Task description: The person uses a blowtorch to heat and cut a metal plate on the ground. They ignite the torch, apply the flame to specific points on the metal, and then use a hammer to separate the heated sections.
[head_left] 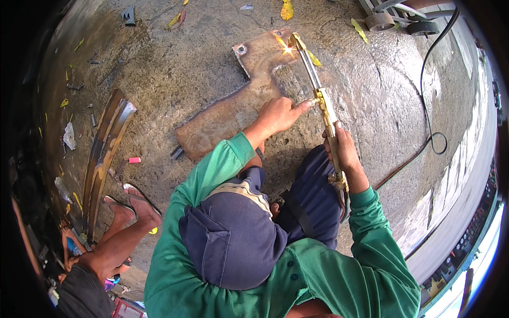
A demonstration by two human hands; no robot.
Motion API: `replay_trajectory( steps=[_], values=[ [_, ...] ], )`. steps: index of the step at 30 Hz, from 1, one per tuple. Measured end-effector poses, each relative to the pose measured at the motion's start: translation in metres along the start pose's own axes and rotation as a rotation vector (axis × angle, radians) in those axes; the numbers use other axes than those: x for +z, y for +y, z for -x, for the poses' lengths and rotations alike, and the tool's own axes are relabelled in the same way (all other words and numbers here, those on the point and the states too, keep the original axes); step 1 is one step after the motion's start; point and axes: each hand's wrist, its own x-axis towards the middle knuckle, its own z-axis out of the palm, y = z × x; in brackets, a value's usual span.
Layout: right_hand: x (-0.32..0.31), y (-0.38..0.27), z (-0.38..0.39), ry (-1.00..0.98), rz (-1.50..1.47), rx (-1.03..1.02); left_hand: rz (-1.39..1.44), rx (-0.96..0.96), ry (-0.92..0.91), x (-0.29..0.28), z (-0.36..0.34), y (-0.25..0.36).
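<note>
My right hand [342, 148] is wrapped round the rear handle of a brass cutting torch [330, 124]. My left hand [278, 115] reaches over from the left, thumb and finger at the small side knob of the torch; its other fingers are curled and partly hidden. The torch tip points toward a rusty, notched steel plate [228, 112] flat on the ground. A bright orange flame [288, 50] glows at the plate's far end, near the tip. A round hole with a pale rim shows at that end's left corner.
A dark hose [400, 165] runs from the torch side to the right. Curved steel strips [106, 153] lie at left, beside another person's legs [122, 228] in sandals. A pink piece [134, 160] and yellow leaves [287, 9] dot the concrete. A wheeled cart [380, 21] stands far right.
</note>
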Motion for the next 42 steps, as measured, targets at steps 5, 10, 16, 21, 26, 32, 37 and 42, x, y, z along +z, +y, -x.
replay_trajectory(
  steps=[5,10,16,21,26,32,37,42],
  values=[
    [-0.0003,0.0028,-0.001,0.006,-0.005,-0.003,0.001,0.008,0.004,0.0007,-0.0004,-0.0002],
    [-0.0003,0.0003,0.0006,0.005,0.005,-0.001,0.034,0.058,0.067,0.0048,-0.0004,-0.003],
    [-0.0002,0.002,-0.0003,0.008,-0.001,0.017,0.026,0.051,0.058,0.0048,-0.0009,-0.0037],
    [-0.0004,0.003,-0.0003,0.006,-0.003,0.003,0.027,0.045,0.055,0.0033,0.0,-0.0022],
    [-0.0004,0.0025,-0.0001,0.004,-0.002,-0.005,0.022,0.034,0.049,0.0023,0.0004,-0.0012],
    [-0.0017,0.0026,-0.0002,0.008,0.0,-0.006,0.019,0.027,0.038,0.002,0.0004,-0.0004],
    [-0.002,0.003,-0.0004,0.008,-0.004,-0.013,0.007,0.017,0.041,0.0034,-0.0007,-0.0019],
    [-0.0034,0.0042,-0.0017,-0.004,-0.006,-0.004,0.007,0.012,0.03,0.0024,-0.0001,-0.0009]
  ],
)
